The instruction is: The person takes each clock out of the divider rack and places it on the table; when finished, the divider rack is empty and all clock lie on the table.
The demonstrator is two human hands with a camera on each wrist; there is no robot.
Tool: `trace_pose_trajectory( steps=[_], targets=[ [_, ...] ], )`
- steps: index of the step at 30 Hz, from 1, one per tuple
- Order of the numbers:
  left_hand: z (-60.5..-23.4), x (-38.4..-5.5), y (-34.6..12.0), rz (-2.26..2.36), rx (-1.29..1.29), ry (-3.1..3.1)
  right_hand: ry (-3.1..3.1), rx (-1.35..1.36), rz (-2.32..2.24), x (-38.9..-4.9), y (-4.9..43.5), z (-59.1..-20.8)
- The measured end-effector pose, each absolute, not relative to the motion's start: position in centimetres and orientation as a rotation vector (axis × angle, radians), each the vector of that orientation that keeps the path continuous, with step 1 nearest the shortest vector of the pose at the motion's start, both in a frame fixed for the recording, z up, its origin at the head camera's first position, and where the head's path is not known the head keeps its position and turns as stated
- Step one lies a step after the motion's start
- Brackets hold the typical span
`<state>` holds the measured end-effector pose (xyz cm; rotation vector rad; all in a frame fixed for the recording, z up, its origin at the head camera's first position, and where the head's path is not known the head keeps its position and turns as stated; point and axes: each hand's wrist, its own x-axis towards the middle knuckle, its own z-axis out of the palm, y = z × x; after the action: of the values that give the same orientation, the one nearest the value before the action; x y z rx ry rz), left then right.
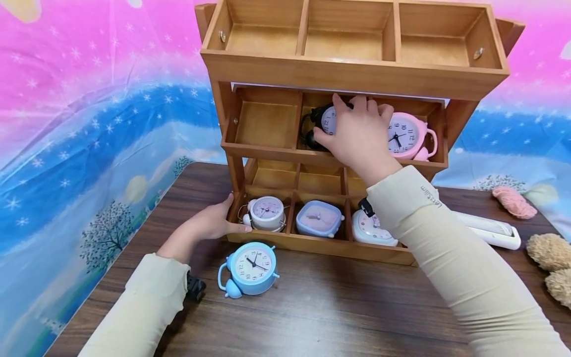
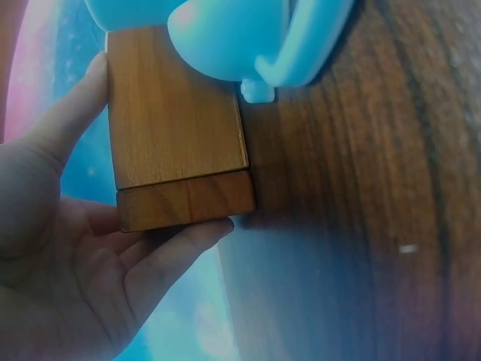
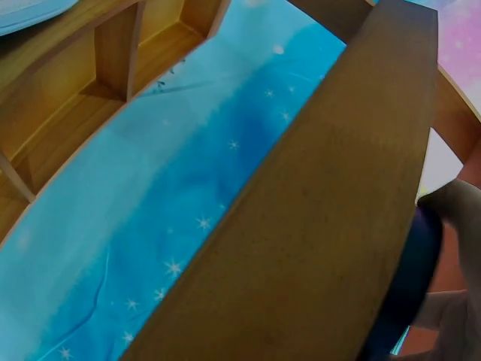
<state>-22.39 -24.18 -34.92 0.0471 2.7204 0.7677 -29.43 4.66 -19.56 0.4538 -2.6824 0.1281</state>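
A three-tier wooden shelf (image 1: 357, 79) stands on the table. My left hand (image 1: 208, 221) grips the left end of its bottom tier, thumb and fingers on either side of the wood (image 2: 180, 113) in the left wrist view. In the middle compartment of the middle tier, my right hand (image 1: 360, 136) holds a black alarm clock (image 1: 329, 120), its fingers hiding much of the face. The right wrist view shows only the clock's dark edge (image 3: 409, 278) behind the wooden front. To the right sits a pink alarm clock (image 1: 407, 136). A light-blue twin-bell alarm clock (image 1: 254, 267) lies face up near my left hand.
The bottom tier holds a white alarm clock (image 1: 267, 213), a periwinkle square clock (image 1: 318, 218) and a white-and-mint clock (image 1: 371, 230), partly behind my right sleeve. On the right are a white device (image 1: 488, 230), pink yarn (image 1: 514, 202) and brown fluffy balls (image 1: 550, 252).
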Motion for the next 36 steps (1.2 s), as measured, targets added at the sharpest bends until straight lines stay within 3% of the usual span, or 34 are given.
trace_pose_trajectory(
  steps=[10, 21, 36],
  targets=[
    [-35.0, -22.4, -24.1, 0.779, 0.044, 2.705, -2.68, 0.494, 0.293, -28.2, 5.0, -18.9],
    [-34.7, -22.2, -24.0, 0.769, 0.044, 2.706, -2.715, 0.696, 0.363, -22.2, 6.0, -20.0],
    [-34.7, -22.1, -24.0, 0.788, 0.058, 2.7, -2.789, 1.026, 0.123, -17.0, 7.3, -29.4]
  ],
)
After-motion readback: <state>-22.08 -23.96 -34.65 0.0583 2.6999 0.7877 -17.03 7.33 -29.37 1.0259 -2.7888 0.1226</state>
